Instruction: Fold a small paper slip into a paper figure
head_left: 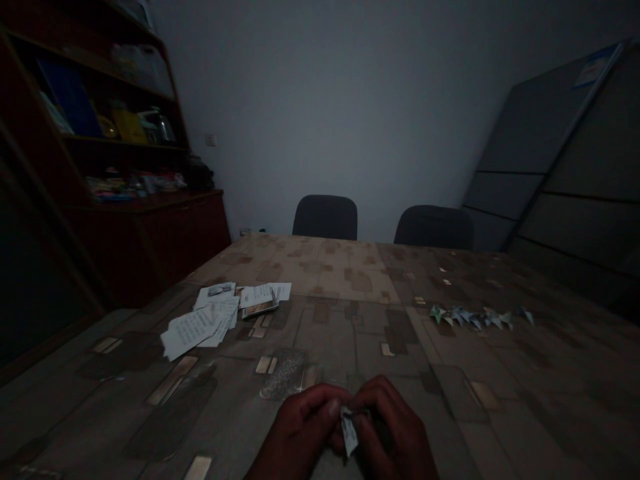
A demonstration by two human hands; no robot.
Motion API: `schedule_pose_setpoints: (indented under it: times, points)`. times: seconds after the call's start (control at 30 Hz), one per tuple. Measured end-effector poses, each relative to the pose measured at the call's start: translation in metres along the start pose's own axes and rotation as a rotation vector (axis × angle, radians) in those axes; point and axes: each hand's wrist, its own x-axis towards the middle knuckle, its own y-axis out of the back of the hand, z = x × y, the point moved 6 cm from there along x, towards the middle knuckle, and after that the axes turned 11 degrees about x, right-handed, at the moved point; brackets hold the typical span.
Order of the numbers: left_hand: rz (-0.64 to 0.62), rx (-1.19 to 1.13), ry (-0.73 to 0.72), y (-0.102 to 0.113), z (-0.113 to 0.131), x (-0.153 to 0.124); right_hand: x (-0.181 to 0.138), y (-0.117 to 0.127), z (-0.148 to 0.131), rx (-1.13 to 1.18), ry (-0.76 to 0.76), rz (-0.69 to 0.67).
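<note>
Close to the near edge of the table, my left hand point(307, 427) and my right hand point(393, 427) meet around a small folded piece of paper point(349, 435). Left thumb and fingers pinch its left side. The right thumb and fingers close on its other side, partly hiding it. A pale strip of the paper hangs down between the two hands. Farther off to the right lies a row of several small folded paper pieces point(475, 317) with pointed tips. On the left of the table is a loose pile of printed paper cards point(200, 325).
A patterned cloth covers the wide table point(340, 347). Two dark chairs, one left point(325, 217) and one right point(434, 225), stand behind its far edge. A dark wooden cabinet point(185, 230) with filled shelves is at the left, and a grey panelled unit point(520, 133) at the right.
</note>
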Motion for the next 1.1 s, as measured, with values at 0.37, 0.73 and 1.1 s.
schedule_pose_setpoints:
  times: [0.37,0.73,1.1]
  points:
    - [0.036,-0.113,0.077,-0.002,-0.027,0.003,-0.001,-0.001,0.005,-0.049,-0.011,0.031]
    - [0.03,-0.116,0.093,-0.004,-0.028,0.005,0.004,0.002,-0.001,-0.021,-0.046,0.063]
    - [0.078,-0.083,0.147,-0.004,-0.022,0.003,0.002,-0.001,-0.005,-0.058,-0.071,0.072]
